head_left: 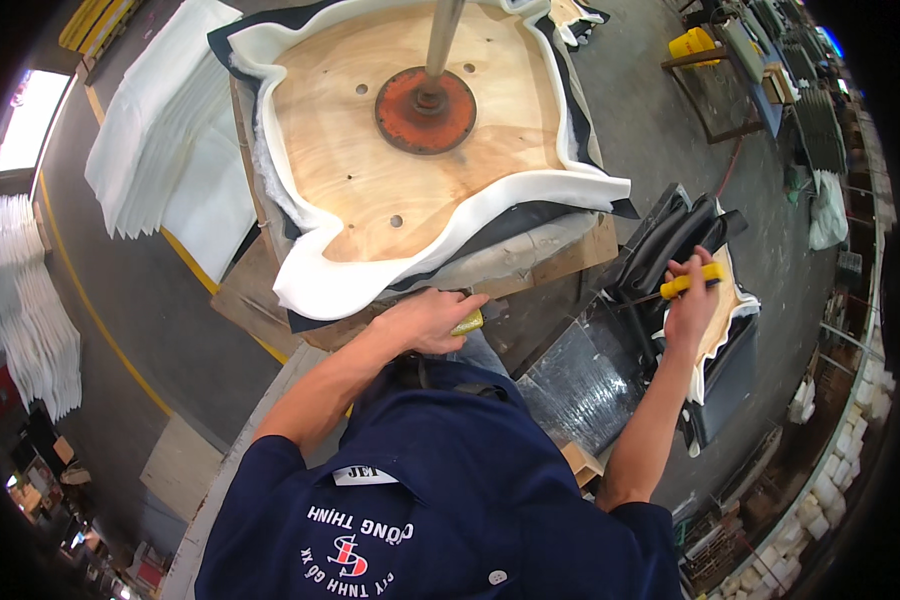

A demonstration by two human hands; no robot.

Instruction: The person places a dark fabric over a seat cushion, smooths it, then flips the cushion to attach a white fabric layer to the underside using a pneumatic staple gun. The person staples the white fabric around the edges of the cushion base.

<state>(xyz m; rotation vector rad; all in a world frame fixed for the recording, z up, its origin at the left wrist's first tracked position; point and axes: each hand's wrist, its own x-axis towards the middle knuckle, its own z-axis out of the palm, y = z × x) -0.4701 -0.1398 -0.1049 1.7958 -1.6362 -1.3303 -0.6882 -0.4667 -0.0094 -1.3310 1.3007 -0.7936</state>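
Note:
My left hand (432,320) is closed at the near edge of the work stand, around a yellow piece (468,323) whose kind I cannot make out. Out to the right, my right hand (692,305) grips a tool with a yellow handle (694,280); a thin dark shaft seems to point left from it. In front of me lies a wooden panel (340,200) with several holes, ringed by white foam (410,262) and dark cover fabric (510,228). A red round plate (410,120) on a metal rod (444,35) stands against the panel's middle.
Dark padded pieces (660,240) and another foam-edged panel (720,300) sit at the right, beside a shiny black surface (582,375). White sheets (170,120) are stacked at left. A metal-framed table (715,95) and yellow bucket (692,42) stand far right.

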